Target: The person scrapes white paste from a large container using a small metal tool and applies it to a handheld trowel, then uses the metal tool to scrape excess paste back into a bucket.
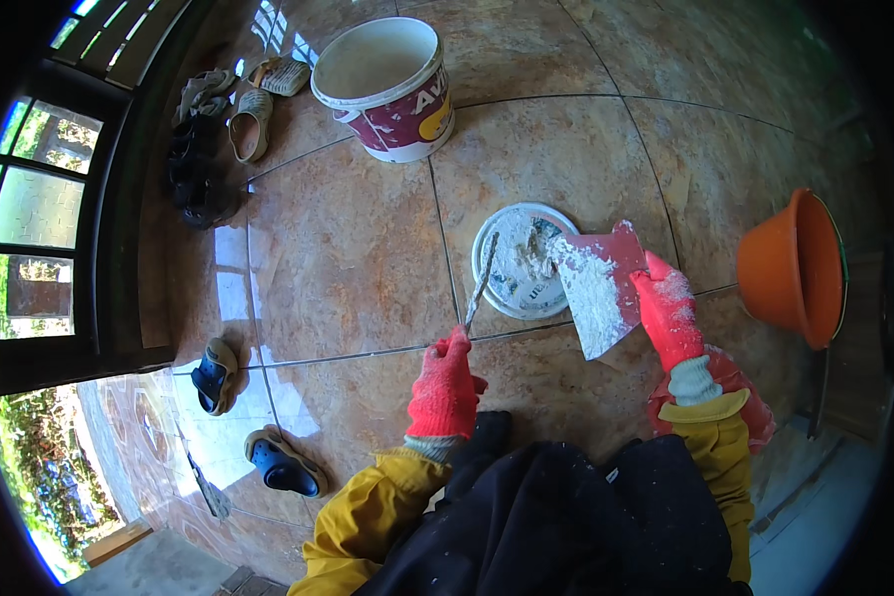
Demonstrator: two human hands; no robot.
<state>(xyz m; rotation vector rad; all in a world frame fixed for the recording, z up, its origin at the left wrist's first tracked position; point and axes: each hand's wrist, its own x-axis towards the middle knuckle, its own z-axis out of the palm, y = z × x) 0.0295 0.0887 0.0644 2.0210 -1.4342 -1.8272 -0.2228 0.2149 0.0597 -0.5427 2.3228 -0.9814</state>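
Brown tiled floor [348, 268] carries a bucket [392, 134], far left, and, nearer and right, a smeared lid [517, 288]. Beside it, my right fingers [654, 283] grip a red plate [619, 258] of white paste [592, 298], best held level; my left fingers [453, 350] clasp a thin tool [484, 281], best angled low.

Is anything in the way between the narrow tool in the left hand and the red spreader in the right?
No visible obstacle separates the narrow tool in the left hand from the red spreader in the right hand. The round lid shows behind that gap, apparently lower, on the floor.
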